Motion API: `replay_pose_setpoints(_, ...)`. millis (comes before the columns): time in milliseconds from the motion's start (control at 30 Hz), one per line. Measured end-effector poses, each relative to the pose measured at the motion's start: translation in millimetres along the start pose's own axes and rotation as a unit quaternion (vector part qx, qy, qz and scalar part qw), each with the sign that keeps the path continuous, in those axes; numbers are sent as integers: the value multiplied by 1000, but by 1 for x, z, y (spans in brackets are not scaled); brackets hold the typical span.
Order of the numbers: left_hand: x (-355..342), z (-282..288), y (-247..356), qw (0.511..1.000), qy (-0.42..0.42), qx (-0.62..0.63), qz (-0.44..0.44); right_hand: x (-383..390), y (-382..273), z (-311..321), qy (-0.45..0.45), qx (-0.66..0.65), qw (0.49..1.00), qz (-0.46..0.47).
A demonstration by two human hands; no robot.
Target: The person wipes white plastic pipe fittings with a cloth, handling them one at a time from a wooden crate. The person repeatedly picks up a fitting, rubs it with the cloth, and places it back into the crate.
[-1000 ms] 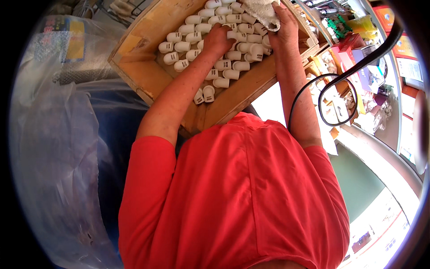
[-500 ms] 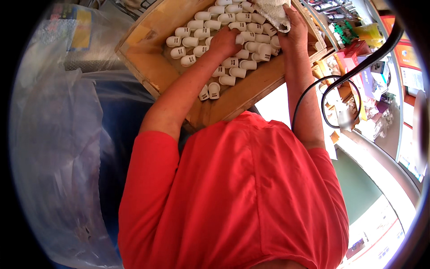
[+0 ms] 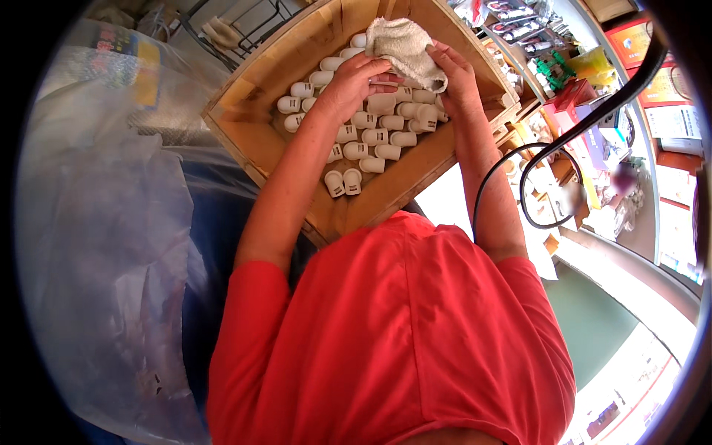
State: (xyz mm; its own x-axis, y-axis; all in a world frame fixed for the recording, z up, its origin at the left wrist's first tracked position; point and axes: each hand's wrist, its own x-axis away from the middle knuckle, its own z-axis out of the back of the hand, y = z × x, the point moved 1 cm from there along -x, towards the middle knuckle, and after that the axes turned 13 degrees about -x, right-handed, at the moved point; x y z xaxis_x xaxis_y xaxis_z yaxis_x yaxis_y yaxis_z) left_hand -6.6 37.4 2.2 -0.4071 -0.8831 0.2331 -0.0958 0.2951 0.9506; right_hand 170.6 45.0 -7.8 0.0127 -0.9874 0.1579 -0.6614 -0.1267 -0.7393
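White plastic pipe elbows [image 3: 375, 136] lie close together in a wooden box [image 3: 248, 111]. Over them, my right hand [image 3: 457, 78] is closed on a crumpled off-white cloth [image 3: 404, 46], pinching its right edge. My left hand [image 3: 354, 87] is beside the cloth's lower left edge. Its fingers are curled round a white piece, seemingly one of the pipe elbows, mostly hidden by the fingers. The cloth and both hands cover some of the elbows behind them.
Clear plastic sheeting [image 3: 104, 245] hangs at the left. A black cable [image 3: 601, 111] loops down at the right, near my right forearm. Beyond it are shelves with boxes and small parts, including a green item [image 3: 552, 70]. A black wire rack [image 3: 252, 26] stands behind the box.
My left hand has lifted from among the elbows with a white piece in its fingers. My right hand has brought the cloth left and nearer, beside the left hand. The view has shifted slightly.
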Motion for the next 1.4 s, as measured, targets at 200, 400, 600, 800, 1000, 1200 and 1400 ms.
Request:
replay_pose_setpoints(200,-1,13,-21,993,117,-23,-23,4,6,-9,-18,193,977,91)
replay_pose_setpoints(400,5,7,-12,985,147,-73,-54,11,9,-17,-78,230,967,75)
replay_pose_setpoints(600,7,8,-6,985,119,-93,-82,14,9,-19,-86,291,946,114)
replay_pose_setpoints(800,7,18,-4,984,139,-17,-112,3,8,-5,-10,156,976,149)
replay_pose_setpoints(1000,12,28,7,963,220,83,-131,0,-1,5,79,12,992,98)
replay_pose_setpoints(1200,7,38,9,940,147,255,-175,-1,-1,8,105,32,993,43)
replay_pose_setpoints(1400,9,32,8,950,123,253,-133,8,-4,-7,84,166,979,83)
